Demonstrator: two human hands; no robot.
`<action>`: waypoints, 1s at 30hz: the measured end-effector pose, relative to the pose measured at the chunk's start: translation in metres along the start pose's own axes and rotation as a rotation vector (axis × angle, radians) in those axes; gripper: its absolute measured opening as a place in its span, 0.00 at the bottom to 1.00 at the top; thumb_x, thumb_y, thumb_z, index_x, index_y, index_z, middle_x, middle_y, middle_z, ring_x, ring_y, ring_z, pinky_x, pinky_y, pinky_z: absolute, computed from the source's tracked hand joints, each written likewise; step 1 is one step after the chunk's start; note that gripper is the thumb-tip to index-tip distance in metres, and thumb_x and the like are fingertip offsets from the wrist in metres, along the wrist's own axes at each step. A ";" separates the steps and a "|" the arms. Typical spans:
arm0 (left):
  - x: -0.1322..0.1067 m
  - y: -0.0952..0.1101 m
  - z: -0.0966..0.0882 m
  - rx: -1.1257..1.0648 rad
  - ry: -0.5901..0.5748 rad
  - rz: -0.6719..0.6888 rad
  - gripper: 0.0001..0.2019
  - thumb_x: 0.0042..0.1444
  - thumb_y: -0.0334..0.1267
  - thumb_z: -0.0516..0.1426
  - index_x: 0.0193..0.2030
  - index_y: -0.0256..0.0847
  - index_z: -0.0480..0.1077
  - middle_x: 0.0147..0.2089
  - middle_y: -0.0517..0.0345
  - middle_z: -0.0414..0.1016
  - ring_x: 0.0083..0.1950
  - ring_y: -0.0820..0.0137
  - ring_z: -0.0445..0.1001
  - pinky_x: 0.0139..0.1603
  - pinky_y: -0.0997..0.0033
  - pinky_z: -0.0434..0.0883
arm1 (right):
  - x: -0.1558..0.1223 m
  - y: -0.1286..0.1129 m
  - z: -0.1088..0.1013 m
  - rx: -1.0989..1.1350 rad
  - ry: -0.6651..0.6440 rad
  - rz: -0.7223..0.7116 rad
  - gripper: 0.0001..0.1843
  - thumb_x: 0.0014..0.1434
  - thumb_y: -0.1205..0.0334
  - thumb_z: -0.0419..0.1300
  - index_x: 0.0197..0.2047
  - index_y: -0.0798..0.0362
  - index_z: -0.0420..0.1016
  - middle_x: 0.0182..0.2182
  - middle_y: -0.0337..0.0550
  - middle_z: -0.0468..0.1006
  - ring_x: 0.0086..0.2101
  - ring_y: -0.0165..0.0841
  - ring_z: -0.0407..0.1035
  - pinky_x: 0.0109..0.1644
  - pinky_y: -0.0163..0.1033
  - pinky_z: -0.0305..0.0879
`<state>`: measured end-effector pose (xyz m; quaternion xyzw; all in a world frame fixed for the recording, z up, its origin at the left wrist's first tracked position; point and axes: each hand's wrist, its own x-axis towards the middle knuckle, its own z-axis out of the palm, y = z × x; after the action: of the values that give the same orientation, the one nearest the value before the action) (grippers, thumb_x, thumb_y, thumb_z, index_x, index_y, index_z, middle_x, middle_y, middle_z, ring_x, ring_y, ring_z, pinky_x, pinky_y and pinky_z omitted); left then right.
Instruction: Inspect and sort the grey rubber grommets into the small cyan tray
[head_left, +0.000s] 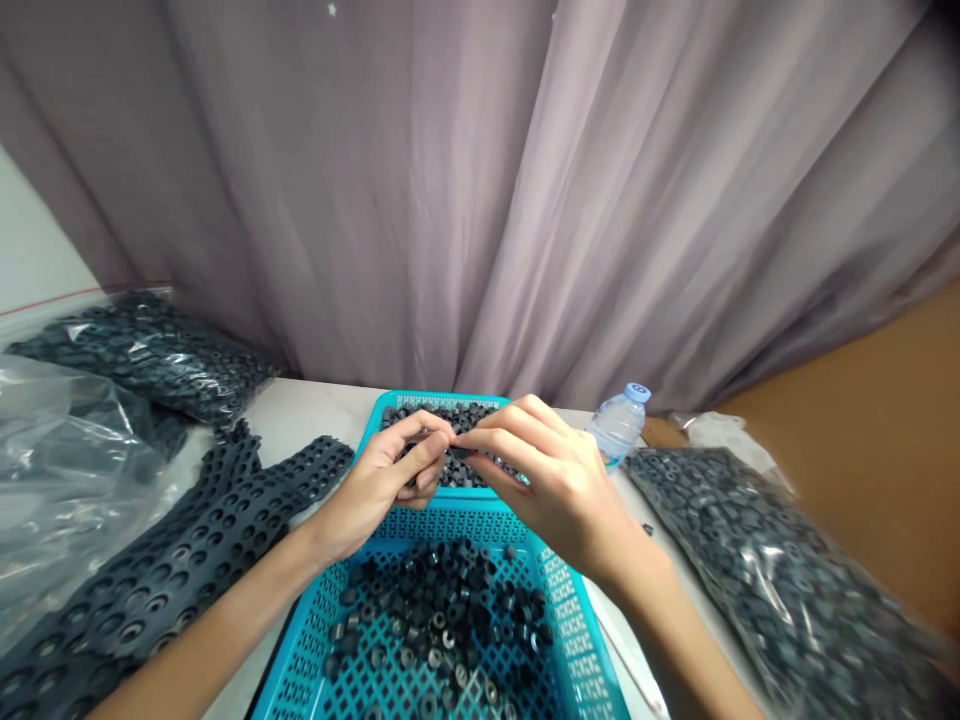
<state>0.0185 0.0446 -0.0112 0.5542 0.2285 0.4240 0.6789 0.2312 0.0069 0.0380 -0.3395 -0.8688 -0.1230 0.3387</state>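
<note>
My left hand [382,480] is closed, its thumb and index fingertip pinched together and the other fingers curled under. My right hand [559,475] meets it from the right, with thumb and index finger closed on a small black part [460,453]. The fingertips of both hands meet at this part and cover most of it. Both hands are above the far turquoise basket [386,400], which holds many small black pieces. Nearer to me, a larger turquoise basket [581,600] contains loose black ring-shaped pieces [442,590], some with metallic centres.
Black perforated rubber sheets [202,545] lie at left, beside clear plastic bags, one filled with black pieces [157,350]. A water bottle [619,425] stands behind my right hand. Another filled bag [765,570] lies at right. A grey curtain [420,200] hangs behind the table.
</note>
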 end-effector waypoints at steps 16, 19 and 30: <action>0.006 -0.015 0.004 -0.026 0.118 -0.105 0.24 0.69 0.61 0.54 0.41 0.40 0.70 0.28 0.67 0.60 0.23 0.80 0.51 0.22 0.80 0.48 | 0.000 0.000 0.002 0.218 -0.260 0.213 0.07 0.75 0.62 0.59 0.52 0.52 0.78 0.44 0.44 0.83 0.43 0.36 0.78 0.47 0.40 0.71; 0.003 -0.012 0.011 0.015 0.100 -0.091 0.25 0.69 0.64 0.53 0.42 0.41 0.68 0.26 0.68 0.60 0.22 0.79 0.49 0.23 0.79 0.48 | 0.002 -0.003 0.007 0.255 -0.244 0.241 0.09 0.75 0.61 0.59 0.55 0.51 0.77 0.45 0.44 0.81 0.44 0.36 0.76 0.46 0.39 0.71; 0.001 -0.007 0.013 0.107 0.040 -0.031 0.21 0.72 0.60 0.50 0.44 0.42 0.66 0.25 0.69 0.60 0.23 0.78 0.50 0.23 0.78 0.50 | 0.003 -0.002 0.007 0.489 -0.173 0.312 0.08 0.75 0.61 0.60 0.42 0.51 0.76 0.40 0.40 0.77 0.39 0.32 0.72 0.46 0.38 0.68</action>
<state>0.0313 0.0384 -0.0146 0.5777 0.2728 0.4117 0.6500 0.2244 0.0102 0.0350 -0.3866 -0.8357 0.1729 0.3498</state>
